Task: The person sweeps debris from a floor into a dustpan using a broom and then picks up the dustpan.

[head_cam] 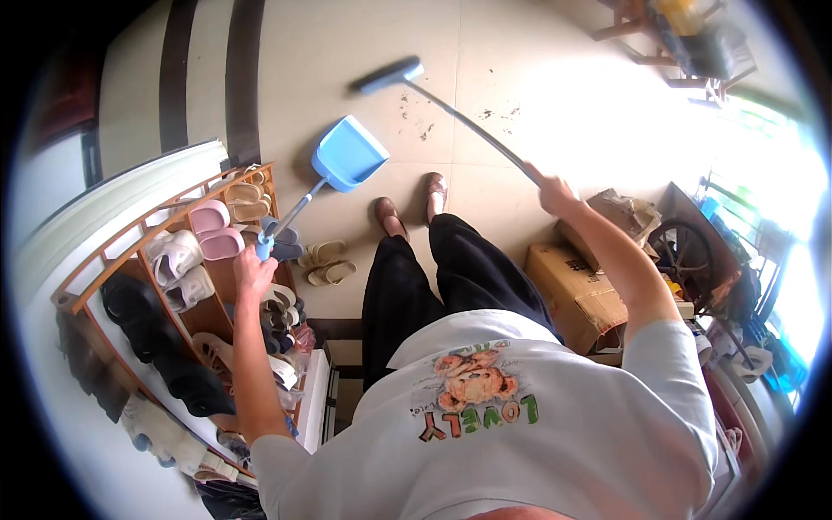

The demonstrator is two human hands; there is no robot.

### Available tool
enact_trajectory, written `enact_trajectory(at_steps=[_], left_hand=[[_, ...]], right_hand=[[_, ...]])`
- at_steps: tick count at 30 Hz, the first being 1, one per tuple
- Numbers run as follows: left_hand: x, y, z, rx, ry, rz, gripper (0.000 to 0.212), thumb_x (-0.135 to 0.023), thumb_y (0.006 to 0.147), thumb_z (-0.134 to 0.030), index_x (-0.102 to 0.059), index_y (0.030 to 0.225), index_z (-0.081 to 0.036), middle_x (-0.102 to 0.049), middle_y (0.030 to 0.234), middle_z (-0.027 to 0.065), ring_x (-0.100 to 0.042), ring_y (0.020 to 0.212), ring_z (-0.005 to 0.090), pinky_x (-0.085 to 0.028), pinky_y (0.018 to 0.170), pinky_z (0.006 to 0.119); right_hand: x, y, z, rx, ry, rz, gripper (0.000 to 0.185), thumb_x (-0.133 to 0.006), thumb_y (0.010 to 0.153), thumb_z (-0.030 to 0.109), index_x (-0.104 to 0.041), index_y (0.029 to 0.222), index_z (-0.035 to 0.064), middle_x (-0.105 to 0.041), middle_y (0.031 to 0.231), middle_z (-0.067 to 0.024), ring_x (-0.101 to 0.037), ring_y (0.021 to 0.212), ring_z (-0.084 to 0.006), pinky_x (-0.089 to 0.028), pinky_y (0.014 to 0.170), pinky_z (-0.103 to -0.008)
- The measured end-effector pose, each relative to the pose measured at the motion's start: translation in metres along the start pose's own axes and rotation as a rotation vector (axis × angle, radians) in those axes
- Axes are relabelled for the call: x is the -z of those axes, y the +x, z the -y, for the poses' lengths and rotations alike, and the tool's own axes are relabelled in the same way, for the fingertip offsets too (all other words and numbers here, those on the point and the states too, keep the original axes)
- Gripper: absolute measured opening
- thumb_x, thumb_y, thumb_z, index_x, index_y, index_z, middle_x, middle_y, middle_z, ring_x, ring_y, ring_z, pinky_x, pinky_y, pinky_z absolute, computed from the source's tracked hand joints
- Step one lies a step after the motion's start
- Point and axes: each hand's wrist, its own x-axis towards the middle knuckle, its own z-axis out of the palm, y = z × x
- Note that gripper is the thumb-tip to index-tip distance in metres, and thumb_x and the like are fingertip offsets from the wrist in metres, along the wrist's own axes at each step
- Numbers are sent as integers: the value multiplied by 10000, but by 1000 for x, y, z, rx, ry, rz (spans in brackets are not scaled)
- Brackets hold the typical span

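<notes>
My left hand (255, 268) grips the upper end of a light-blue long-handled dustpan (350, 155). The pan's mouth faces right, towards scattered dark debris (426, 132) on the tiled floor (416, 32). My right hand (560, 195) is closed around the handle of a push broom (390, 73). That broom's blurred blue-grey head is at the far side of the debris, apart from the dustpan. A further patch of dark bits (500, 114) lies to the right, beyond the broom handle. Whether the pan holds anything cannot be made out.
On the left, a wooden shoe rack (130, 237) holds several pairs of shoes. Beige sandals (327, 253) lie on the floor beside it. Cardboard boxes (572, 292) and a dark spoked wheel (680, 247) stand at right. A wooden chair (627, 29) is at the far right.
</notes>
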Motion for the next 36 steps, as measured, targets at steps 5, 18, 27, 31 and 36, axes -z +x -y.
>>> enact_trajectory(at_steps=[5, 18, 27, 31, 36], left_hand=[[15, 36, -16, -28, -1, 72, 217, -535, 577, -128, -578, 739, 10, -587, 732, 196, -563, 702, 344, -444, 666, 398], [18, 81, -27, -43, 181, 8, 165, -570, 601, -140, -589, 721, -28, -593, 708, 176, -574, 704, 324, -448, 659, 377], [15, 75, -28, -66, 90, 7, 146, -552, 601, -105, -588, 717, -25, -590, 702, 168, -577, 693, 304, -445, 643, 361], [15, 70, -28, -59, 25, -4, 151, -545, 597, -83, -593, 729, -29, -595, 694, 152, -581, 674, 287, -444, 627, 345], [9, 74, -17, -128, 37, -27, 150, -543, 593, -80, -593, 723, -27, -595, 683, 147, -580, 655, 288, -445, 615, 349]], right_hand=[[10, -78, -36, -34, 113, -71, 606, -433, 734, 60, -301, 1261, 328, -572, 869, -195, -565, 804, -320, -454, 702, -395], [-35, 9, -25, -142, 286, -234, 631, -380, 704, 38, -271, 1292, 240, -554, 919, -229, -560, 806, -352, -458, 698, -385], [-53, -112, -70, -200, 460, -195, 587, -456, 692, 47, -380, 1232, 265, -569, 892, -206, -572, 790, -314, -441, 693, -360], [-70, -86, -112, -227, 637, -447, 550, -462, 683, 30, -428, 1202, 212, -576, 811, -183, -570, 717, -284, -445, 656, -341], [-54, 3, -154, -509, 1097, -401, 515, -478, 737, 48, -407, 1216, 223, -471, 570, -55, -426, 391, -150, -352, 333, -329]])
